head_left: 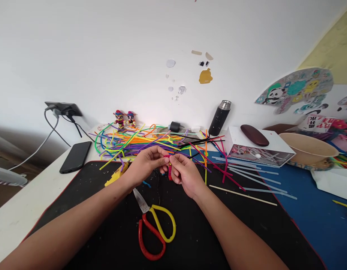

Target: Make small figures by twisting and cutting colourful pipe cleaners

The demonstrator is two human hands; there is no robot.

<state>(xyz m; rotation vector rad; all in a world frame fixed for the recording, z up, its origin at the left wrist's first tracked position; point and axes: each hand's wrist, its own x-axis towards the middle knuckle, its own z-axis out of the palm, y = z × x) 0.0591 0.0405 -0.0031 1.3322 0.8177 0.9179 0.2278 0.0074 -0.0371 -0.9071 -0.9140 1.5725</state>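
My left hand (147, 162) and my right hand (187, 173) meet at the middle of the black mat. Both are closed, with thumbs and fingertips pinching a small red pipe-cleaner piece (170, 173) between them. The fingers cover most of it; a bit of blue shows beside it. Below the hands lie scissors (156, 230) with one red and one yellow handle loop. By my left wrist is a yellow object (117, 175), partly hidden by the forearm. A scrap of blue pipe cleaner (147, 184) rests on the mat.
Behind the hands spreads a pile of colourful pipe cleaners (134, 140). A phone (75, 157) lies at left; two small figures (125, 118) and a black flask (220, 118) stand by the wall. At right are a wooden stick (243, 195), translucent sticks (258, 176) and a white box (262, 150).
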